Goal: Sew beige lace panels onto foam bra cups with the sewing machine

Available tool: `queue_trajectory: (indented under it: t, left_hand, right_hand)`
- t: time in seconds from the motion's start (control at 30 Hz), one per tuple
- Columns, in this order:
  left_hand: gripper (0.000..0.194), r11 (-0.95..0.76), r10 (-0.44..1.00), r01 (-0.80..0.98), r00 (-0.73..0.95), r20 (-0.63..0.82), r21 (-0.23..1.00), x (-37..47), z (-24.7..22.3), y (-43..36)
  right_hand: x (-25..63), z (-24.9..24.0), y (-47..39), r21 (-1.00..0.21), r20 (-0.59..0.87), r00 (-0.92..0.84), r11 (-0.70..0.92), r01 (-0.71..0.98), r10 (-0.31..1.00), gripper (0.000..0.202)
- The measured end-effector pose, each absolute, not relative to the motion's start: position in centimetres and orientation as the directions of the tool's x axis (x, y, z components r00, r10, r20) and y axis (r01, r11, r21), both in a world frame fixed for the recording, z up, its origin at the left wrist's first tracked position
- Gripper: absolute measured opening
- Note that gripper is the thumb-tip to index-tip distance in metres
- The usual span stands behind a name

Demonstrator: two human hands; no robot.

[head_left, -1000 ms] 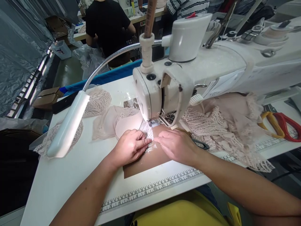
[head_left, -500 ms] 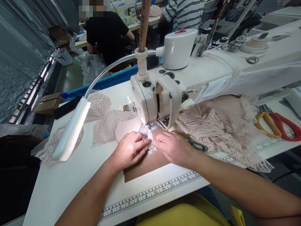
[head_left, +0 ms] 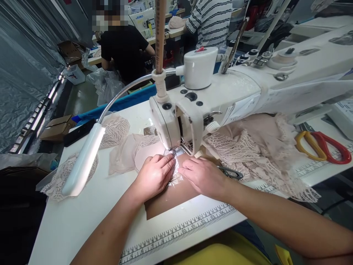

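Under the needle of the white sewing machine [head_left: 165,127] lies a small piece of pale lace fabric [head_left: 175,173], shiny in the lamp light. My left hand [head_left: 157,171] is closed at its left side, fingers together and their tips close to the presser foot. At the lace's right edge, the bent fingers of my right hand [head_left: 202,175] are held together, with the fingertips low on the brown sheet [head_left: 165,204]. Whatever the right fingers pinch is hidden. Left of the needle, a beige cup-shaped piece [head_left: 143,152] lies partly behind my left hand.
A white lamp [head_left: 84,160] on a bendy neck hangs at the left above lace pieces [head_left: 114,130]. Beige lace fabric [head_left: 248,147], small snips [head_left: 231,172] and red-and-yellow-handled scissors [head_left: 322,147] lie right. A printed ruler [head_left: 182,233] runs along the front edge. Two people are behind.
My left hand has moved forward toward the needle. The fingertips, together at the lace before, are now slightly apart, and more of the lace shows between the hands. The view has shifted a little.
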State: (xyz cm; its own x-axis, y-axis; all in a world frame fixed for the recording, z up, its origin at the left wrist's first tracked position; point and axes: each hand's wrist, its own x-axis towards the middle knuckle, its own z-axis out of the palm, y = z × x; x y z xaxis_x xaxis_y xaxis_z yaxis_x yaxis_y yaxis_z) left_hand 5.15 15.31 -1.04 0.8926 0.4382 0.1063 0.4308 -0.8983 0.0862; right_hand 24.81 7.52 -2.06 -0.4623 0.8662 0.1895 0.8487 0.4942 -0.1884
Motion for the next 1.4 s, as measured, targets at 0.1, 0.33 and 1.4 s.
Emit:
queue_trajectory:
  t: [0.1, 0.33, 1.4]
  left_hand:
    - [0.035, -0.899, 0.437, 0.431, 0.892, 0.112, 0.071, 5.3, -1.0, 15.3]
    - [0.034, -0.904, 0.427, 0.417, 0.894, 0.137, 0.095, 5.2, -1.1, 15.6]
    - [0.035, -0.786, 0.587, 0.593, 0.804, -0.091, 0.175, 4.6, 2.4, 13.9]
  right_hand:
    - [24.7, -1.9, 7.5, -0.184, 0.183, -0.446, 0.476, 0.860, 0.876, 0.020]
    - [24.4, -1.8, 8.1, -0.151, 0.167, -0.365, 0.390, 0.908, 0.916, 0.021]
    - [24.9, -1.9, 8.6, -0.240, 0.178, -0.297, 0.334, 0.912, 0.938, 0.033]
